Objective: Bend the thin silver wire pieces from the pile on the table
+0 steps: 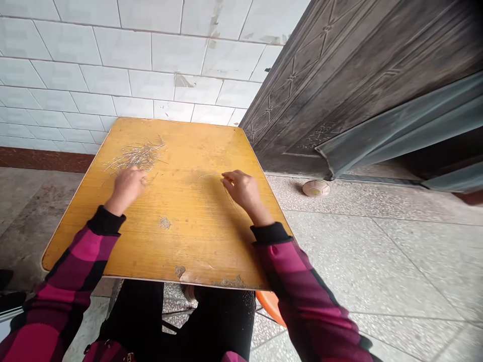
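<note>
A loose pile of thin, shiny wires (138, 155) lies on the far left of the yellow wooden table (188, 216). My left hand (130, 187) is at the near edge of this pile, its fingers curled closed. A short dark strand shows just right of those fingers, but whether they grip it is unclear. Over the table's right side, my right hand (243, 190) pinches a single thin wire (210, 175), which sticks out to the left from the fingertips. A faint line, perhaps more of the wire, runs below that hand.
The table's far edge meets a white tiled wall (139, 50). To the right stand a dark carved door (302, 100) and a grey-green curtain (400, 120). A pale ball (316, 188) rests on the floor. Part of an orange seat (272, 307) shows under the table's near right corner.
</note>
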Tool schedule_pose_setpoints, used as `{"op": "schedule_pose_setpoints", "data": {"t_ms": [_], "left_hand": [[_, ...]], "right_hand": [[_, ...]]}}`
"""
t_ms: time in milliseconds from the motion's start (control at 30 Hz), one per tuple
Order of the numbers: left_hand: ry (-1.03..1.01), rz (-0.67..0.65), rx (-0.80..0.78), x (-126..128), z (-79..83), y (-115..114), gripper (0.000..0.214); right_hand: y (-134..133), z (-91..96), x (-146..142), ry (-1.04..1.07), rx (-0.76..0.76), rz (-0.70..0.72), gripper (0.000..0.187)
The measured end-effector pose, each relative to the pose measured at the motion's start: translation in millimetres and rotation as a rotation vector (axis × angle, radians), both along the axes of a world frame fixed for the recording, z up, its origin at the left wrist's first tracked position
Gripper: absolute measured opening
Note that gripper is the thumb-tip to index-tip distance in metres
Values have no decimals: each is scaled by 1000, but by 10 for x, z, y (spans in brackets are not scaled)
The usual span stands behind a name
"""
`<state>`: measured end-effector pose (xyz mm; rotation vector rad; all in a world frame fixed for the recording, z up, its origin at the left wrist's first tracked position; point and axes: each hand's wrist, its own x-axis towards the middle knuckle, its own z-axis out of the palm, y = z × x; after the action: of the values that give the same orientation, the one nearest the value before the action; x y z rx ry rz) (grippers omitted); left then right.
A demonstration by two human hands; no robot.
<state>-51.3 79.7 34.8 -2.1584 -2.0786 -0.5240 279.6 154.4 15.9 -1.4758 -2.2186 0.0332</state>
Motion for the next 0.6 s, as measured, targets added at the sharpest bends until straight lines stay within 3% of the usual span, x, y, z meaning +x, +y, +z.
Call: {"op": "schedule_pose_setpoints", "data": {"t_ms": [133,300,467,600], "left_hand": [[5,81,-134,-340,-75,99,12],[182,69,-112,-239,-94,75,17],[113,-2,-53,-208,87,-11,26],[-55,1,140,-216,249,-90,22]], "right_hand": [[-390,-62,-128,175,24,202,23],[-549,-94,-252,178,-35,285,24],[-558,-106,-249,135,-62,277,23],[-567,-109,-252,126,-75,306,23]]}}
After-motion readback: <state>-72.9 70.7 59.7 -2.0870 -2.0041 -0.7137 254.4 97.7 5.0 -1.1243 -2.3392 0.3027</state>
